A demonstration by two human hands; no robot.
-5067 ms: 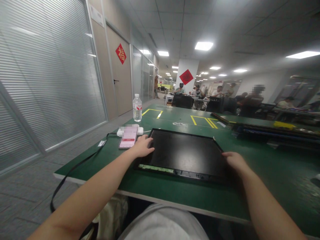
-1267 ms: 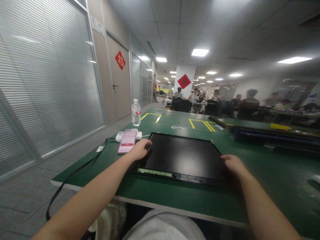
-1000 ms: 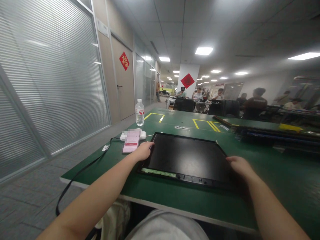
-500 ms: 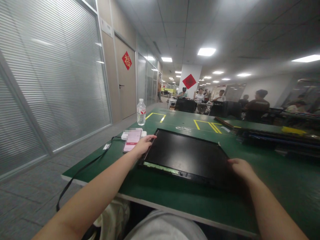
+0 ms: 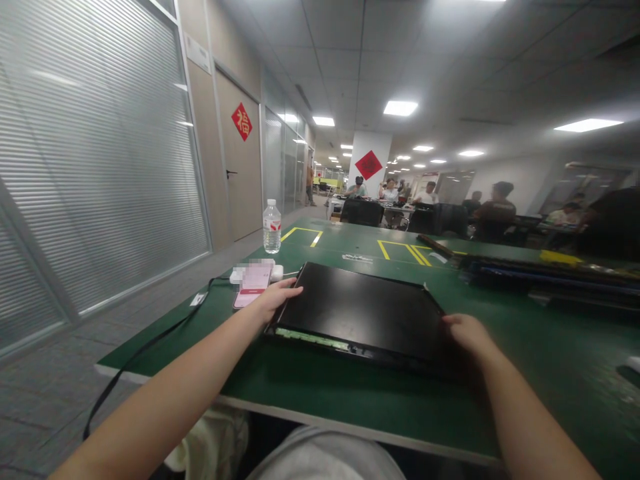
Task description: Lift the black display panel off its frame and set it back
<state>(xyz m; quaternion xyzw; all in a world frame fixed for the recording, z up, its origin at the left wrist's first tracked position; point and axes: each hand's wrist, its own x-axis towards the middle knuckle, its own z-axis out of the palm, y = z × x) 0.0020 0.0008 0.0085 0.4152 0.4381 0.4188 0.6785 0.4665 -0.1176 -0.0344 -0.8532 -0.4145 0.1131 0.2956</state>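
Note:
A flat black display panel [image 5: 367, 307] lies in front of me, close above or on the green table; I cannot tell which. Along its near edge runs a green circuit-board strip [image 5: 313, 339]. My left hand [image 5: 277, 298] grips the panel's left edge, thumb on top and some fingers hidden. At the opposite edge my right hand [image 5: 470, 333] is closed on the panel's side, its fingers mostly out of sight beneath. Just left of my left hand, a phone [image 5: 253, 287] with a lit pinkish screen rests beside a white adapter [image 5: 276, 272].
A water bottle [image 5: 272, 227] stands at the table's left side. A black cable [image 5: 150, 343] crosses the left corner. Stacked dark panels [image 5: 530, 275] lie on the right of the green table [image 5: 340, 393], near yellow tape marks [image 5: 383, 249]. Several people sit at tables farther back.
The view has turned slightly right, so everything sits a little farther left. My left fingers have shifted slightly toward me along the panel's edge. Both hands still hold the panel.

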